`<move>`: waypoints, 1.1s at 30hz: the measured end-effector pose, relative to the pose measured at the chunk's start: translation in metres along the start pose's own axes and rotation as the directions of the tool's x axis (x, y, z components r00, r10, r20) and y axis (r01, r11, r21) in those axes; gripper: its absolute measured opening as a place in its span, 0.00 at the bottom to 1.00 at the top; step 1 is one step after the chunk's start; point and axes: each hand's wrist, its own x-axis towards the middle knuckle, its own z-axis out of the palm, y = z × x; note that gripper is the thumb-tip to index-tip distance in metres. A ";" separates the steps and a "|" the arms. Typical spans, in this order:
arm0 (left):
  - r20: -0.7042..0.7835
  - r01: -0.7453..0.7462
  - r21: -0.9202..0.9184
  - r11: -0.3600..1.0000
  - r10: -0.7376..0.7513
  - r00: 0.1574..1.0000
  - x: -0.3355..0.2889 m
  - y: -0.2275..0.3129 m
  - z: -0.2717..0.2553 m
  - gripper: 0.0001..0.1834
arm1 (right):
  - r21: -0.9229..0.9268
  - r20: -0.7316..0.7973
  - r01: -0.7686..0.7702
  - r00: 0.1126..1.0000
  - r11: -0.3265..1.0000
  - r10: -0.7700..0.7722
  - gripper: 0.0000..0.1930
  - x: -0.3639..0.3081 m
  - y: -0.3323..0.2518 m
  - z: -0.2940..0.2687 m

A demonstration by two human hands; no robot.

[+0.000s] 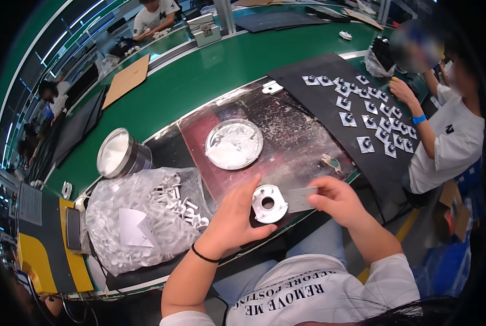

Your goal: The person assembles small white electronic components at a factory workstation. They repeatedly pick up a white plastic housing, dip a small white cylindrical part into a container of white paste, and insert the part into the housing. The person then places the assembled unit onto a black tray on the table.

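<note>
My left hand (pixel 233 213) grips a round white plastic part (pixel 279 208) by its left edge, thumb below and fingers above. The part has flattened sides, a dark hole in its middle and small posts around it. Just right of it, my right hand (pixel 338 200) pinches a thin grey rectangular plate (pixel 298 200) by its right end. Plate and white part are close together over the front edge of the bench; whether they touch, I cannot tell. Beyond them sits a round dish (pixel 260 131) of white paste.
To the left lie a clear bag (pixel 104 225) of white plastic pieces, an open tin (pixel 139 157) and a yellow-and-grey machine (pixel 33 258). On the right, a black mat (pixel 324 117) carries rows of small plates with dark parts; a co-worker's hand (pixel 403 89) is beside it.
</note>
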 end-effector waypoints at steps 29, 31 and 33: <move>0.008 -0.023 -0.050 0.998 0.024 1.000 -0.002 0.001 0.002 0.57 | -0.063 0.258 -0.281 0.922 0.958 0.287 0.14 0.060 0.011 0.025; 0.014 -0.021 -0.052 0.998 0.022 1.000 -0.002 0.001 0.001 0.57 | -0.078 0.264 -0.282 0.919 0.956 0.293 0.14 0.060 0.011 0.024; 0.063 0.032 -0.040 0.999 -0.030 0.998 -0.001 0.003 -0.001 0.56 | -0.097 0.251 -0.263 0.927 0.960 0.280 0.14 0.058 0.013 0.024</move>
